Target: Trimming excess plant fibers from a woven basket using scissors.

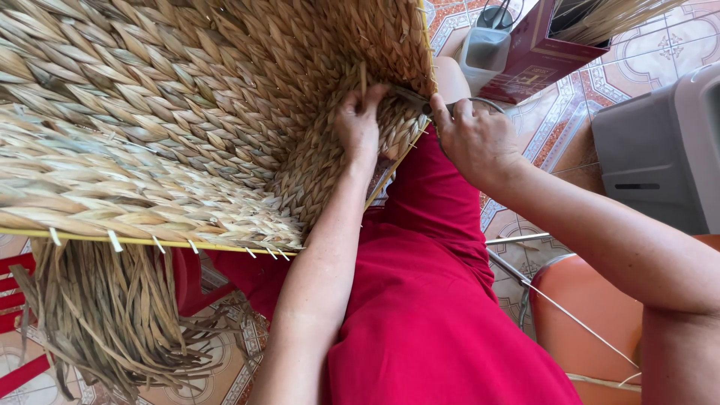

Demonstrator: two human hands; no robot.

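Note:
A large woven basket of braided dry straw [187,112] rests on my lap, its yellow frame rim [150,242] toward me. My left hand [358,127] presses on the braided weave near the basket's corner and pinches a straw end between its fingertips. My right hand [472,135] is shut on a pair of metal scissors [420,101], whose blades point at that same straw end. Loose straw strands [105,315] hang below the rim on the left. I wear red clothing [427,300].
A dark red box with straw [540,52] and a white container [484,49] stand on the patterned tile floor at the top. A grey plastic appliance [667,142] sits at right, an orange stool [577,307] with thin metal rods below it.

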